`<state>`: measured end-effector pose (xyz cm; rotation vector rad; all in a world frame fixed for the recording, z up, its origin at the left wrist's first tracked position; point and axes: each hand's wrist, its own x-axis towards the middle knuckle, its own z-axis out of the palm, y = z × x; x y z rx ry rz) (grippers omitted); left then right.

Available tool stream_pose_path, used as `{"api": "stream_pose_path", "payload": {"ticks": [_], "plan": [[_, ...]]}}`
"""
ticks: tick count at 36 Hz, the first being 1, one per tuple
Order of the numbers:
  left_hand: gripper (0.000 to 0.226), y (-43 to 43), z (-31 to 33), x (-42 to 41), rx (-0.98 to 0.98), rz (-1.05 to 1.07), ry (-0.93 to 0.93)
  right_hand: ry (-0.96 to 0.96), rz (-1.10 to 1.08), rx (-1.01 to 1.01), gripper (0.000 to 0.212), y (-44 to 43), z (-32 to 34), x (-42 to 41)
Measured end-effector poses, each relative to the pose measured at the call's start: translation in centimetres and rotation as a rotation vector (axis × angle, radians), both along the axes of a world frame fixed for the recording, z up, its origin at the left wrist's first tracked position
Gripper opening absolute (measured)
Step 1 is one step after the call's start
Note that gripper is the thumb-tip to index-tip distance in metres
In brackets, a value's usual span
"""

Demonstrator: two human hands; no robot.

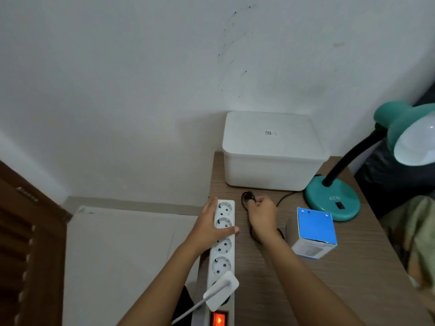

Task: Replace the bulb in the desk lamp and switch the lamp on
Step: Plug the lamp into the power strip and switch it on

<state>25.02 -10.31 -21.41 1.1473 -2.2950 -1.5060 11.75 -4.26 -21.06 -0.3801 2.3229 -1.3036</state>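
A teal desk lamp [333, 200] stands at the table's right, its black neck curving up to a teal shade with a white bulb [415, 143] in it, unlit. Its black cord [286, 197] runs left across the table. My right hand [262, 214] is shut on the cord's black plug [248, 197], just right of a white power strip [222, 252]. My left hand [211, 225] lies flat over the strip's far end, thumb across it, pressing it down. The strip's red switch [219, 320] glows. A white plug [222, 291] sits in a near socket.
A white lidded plastic box [273, 151] stands at the back of the wooden table [341, 278]. A blue-topped bulb carton [314, 232] sits between my right arm and the lamp base. White wall behind, a dark wooden door at left, fabric at far right.
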Motion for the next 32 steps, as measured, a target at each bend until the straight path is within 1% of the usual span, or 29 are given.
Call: {"api": "stream_pose_path", "payload": {"ticks": [4,8,11,14,15,17,20,22,25,29,32], "plan": [[0.097,0.0,0.1,0.0,-0.034,-0.018,0.002,0.006,0.036,-0.035,0.018,0.0,0.9,0.2],[0.102,0.0,-0.1,0.0,-0.042,-0.012,-0.007,-0.044,0.053,-0.035,0.004,-0.2,0.7,-0.2],[0.104,0.0,-0.2,0.0,-0.038,0.0,-0.014,-0.067,0.071,-0.02,0.014,-0.1,0.3,-0.6],[0.104,-0.1,-0.3,0.0,-0.026,0.005,-0.016,-0.075,0.067,-0.038,0.015,0.1,0.0,-0.6],[0.104,-0.1,-0.3,0.0,-0.024,0.005,-0.014,-0.069,0.054,-0.051,0.021,0.2,-0.1,-0.5],[0.104,-0.2,-0.4,-0.1,-0.031,0.0,-0.012,-0.02,0.021,-0.054,0.03,0.3,0.0,-0.5],[0.1,-0.2,-0.5,-0.1,-0.033,-0.007,0.002,0.099,-0.025,-0.044,0.022,0.7,0.3,-0.5],[0.1,-0.3,-0.7,-0.1,-0.029,-0.006,0.006,0.167,-0.016,-0.055,0.018,0.9,0.5,-0.5],[0.105,-0.4,-0.9,-0.1,-0.016,0.001,-0.001,0.195,0.014,-0.076,0.013,1.0,0.9,-0.5],[0.106,-0.3,-1.0,-0.1,-0.011,0.005,0.0,0.25,0.024,-0.135,0.008,1.0,1.4,-0.5],[0.106,-0.4,-1.0,-0.1,-0.008,0.007,0.003,0.278,0.077,-0.165,0.011,0.8,1.9,-0.3]]}}
